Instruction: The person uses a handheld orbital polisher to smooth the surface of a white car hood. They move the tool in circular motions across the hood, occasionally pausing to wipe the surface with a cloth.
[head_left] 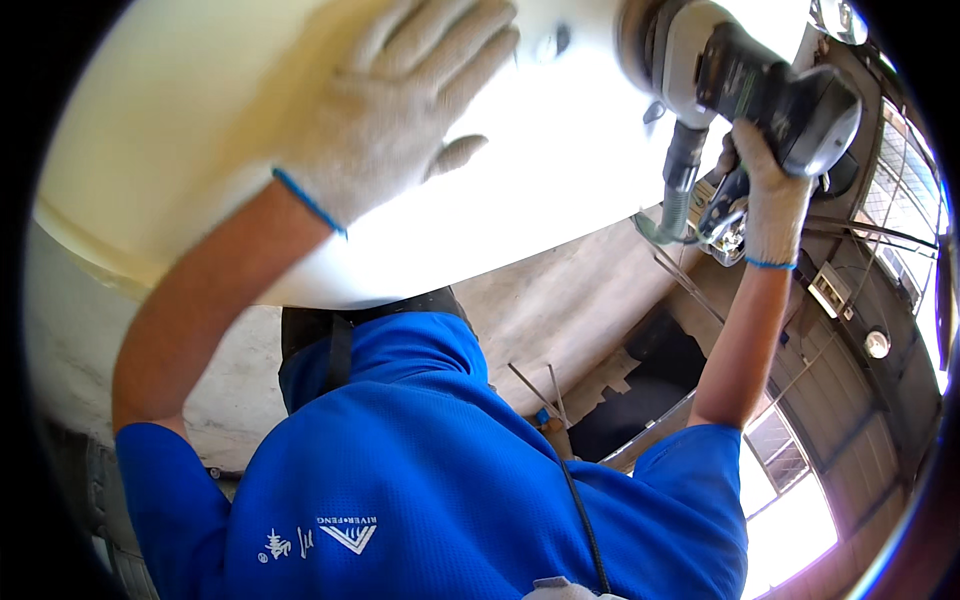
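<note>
A large, smooth, whitish panel with a curved edge fills the upper part of the head view, very bright in its middle. My left hand, in a pale knit glove with a blue cuff, lies on the panel with its fingers stretched out; it holds nothing. In my right hand, gloved the same way, is an orbital sander with a black and grey body. The fingers wrap round the sander's body. Its round pad is against the panel near the top, slightly blurred. A ribbed hose hangs from the sander.
A dark cord runs down over my blue shirt. Thin metal legs stand on the worn grey floor beside a dark patch. To the right are a wall with bright windows and a small box-shaped fixture.
</note>
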